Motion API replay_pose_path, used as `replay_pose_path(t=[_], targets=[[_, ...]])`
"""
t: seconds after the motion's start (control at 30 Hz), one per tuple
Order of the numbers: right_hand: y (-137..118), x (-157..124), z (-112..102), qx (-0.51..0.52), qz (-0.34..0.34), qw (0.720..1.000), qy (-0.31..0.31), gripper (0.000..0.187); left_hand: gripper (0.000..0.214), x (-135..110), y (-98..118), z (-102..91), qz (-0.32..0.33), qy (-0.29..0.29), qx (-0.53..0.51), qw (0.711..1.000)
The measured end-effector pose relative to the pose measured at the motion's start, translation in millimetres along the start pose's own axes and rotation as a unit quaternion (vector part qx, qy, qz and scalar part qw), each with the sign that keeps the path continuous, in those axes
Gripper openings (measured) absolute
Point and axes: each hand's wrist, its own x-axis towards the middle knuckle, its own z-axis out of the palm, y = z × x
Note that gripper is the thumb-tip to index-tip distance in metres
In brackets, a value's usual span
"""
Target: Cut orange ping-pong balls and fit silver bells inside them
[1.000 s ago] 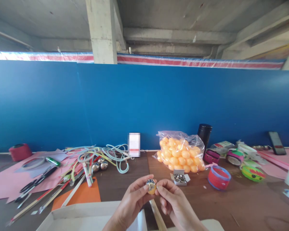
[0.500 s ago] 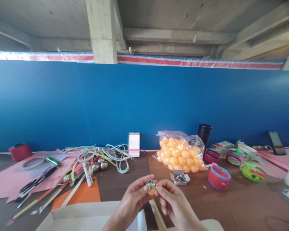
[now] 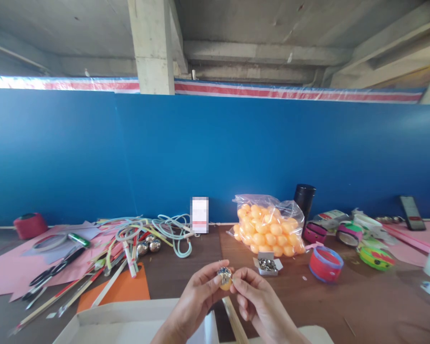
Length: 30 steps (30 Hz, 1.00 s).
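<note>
My left hand (image 3: 197, 298) pinches a small orange ball (image 3: 225, 279) whose top is covered with shiny silver studs. My right hand (image 3: 255, 298) has its fingertips pressed against the same ball from the right. Both hands hover low over the brown table (image 3: 361, 296), just behind a white box (image 3: 129, 321). A wooden stick (image 3: 233, 321) runs down between my wrists. A small open box of silver pins (image 3: 267, 265) lies just beyond my right hand. Behind it stands a clear bag full of orange balls (image 3: 267, 230).
Left of the hands lie an orange sheet (image 3: 129, 289), sticks and straws, scissors (image 3: 52, 273), two silver balls (image 3: 148, 246) and a coil of pale cord (image 3: 174, 229). To the right are tape rolls (image 3: 325, 263), a black cylinder (image 3: 304, 199) and a phone (image 3: 410, 212) against the blue wall.
</note>
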Motion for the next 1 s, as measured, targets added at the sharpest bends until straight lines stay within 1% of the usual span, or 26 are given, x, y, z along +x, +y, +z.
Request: replay_pose_path(t=[0.3,0.63,1.0], targets=[[-1.4,-0.8,2.6,0.003,0.002,1.000,0.011,0.025,0.032,0.1,1.0,0.7,0.000,0.007,-0.004,1.000],[0.1,0.0,1.8,0.018,-0.003,1.000,0.003,0.023,0.031,-0.2,-0.5,-0.5,0.002,0.000,-0.007,1.000],[-1.7,-2.0,4.3,0.012,-0.002,1.000,0.008,0.025,0.032,-1.1,0.8,0.8,0.000,0.001,-0.001,1.000]])
